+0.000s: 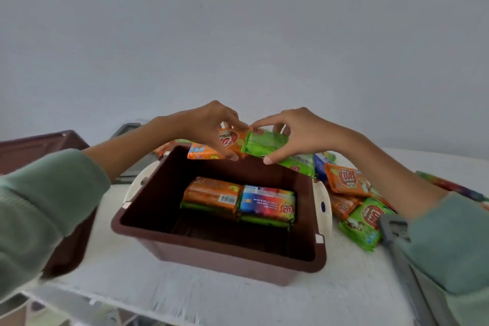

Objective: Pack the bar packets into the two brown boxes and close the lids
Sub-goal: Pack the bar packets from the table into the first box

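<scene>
Pinching an orange packet (229, 139), your left hand (211, 127) hovers over the far rim of the open brown box (219, 255). Your right hand (300, 135) pinches a green packet (264, 142) touching it. Stacked packets (239, 200) lie inside the box. Loose packets (349, 183) lie on the right of the white table (132, 288), with a grey wall (238, 34) beyond.
</scene>
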`<state>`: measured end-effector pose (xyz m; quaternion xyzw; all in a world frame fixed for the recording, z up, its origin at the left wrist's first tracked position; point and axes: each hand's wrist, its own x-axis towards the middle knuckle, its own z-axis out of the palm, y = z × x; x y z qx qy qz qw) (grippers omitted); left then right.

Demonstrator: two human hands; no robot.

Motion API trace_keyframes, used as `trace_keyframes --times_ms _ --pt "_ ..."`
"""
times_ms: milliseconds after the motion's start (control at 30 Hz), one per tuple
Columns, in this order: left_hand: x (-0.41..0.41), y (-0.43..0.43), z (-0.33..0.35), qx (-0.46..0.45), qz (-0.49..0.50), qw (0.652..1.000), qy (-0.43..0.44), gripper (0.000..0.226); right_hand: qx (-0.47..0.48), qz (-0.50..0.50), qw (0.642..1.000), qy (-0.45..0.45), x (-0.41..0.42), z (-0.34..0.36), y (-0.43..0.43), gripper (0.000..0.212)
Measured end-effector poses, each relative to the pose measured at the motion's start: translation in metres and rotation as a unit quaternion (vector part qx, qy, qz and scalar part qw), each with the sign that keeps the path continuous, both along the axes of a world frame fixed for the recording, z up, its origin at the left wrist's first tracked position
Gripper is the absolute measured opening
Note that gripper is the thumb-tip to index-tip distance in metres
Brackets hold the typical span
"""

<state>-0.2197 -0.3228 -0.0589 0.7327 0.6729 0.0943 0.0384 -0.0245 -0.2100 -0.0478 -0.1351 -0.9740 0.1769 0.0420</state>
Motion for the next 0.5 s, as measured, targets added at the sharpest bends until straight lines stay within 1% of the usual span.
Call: trace_keyframes --times_ms 67,167,233,333,400,500 --pt "-0.005 -0.014 -0.011 -0.025 -0.009 1.0 0.004 0.085 0.014 0.012 1.0 -0.021 -0.005 -0.009 -0.015 0.074" --pt "-0.006 -0.023 -0.033 -0.049 -0.039 0.998 0.013 0.077 0.047 0.009 0.997 -0.058 -0.01 -0.025 -0.03 0.076" --pt "-0.002 -0.023 -0.046 -0.08 -0.043 0.995 0.039 0.072 0.083 -0.003 0.993 -0.086 -0.012 -0.035 -0.039 0.077" --pt "0.007 -0.02 -0.064 -0.112 -0.044 0.988 0.095 0.072 0.133 -0.022 0.982 -0.132 -0.013 -0.051 -0.049 0.075" --pt "0.01 -0.019 -0.074 -0.117 -0.037 0.987 0.103 0.072 0.149 -0.04 0.977 -0.146 -0.013 -0.063 -0.053 0.072" --pt "0.01 -0.02 -0.082 -0.09 -0.033 0.989 0.113 0.073 0.174 -0.07 0.973 -0.132 -0.013 -0.082 -0.056 0.064"
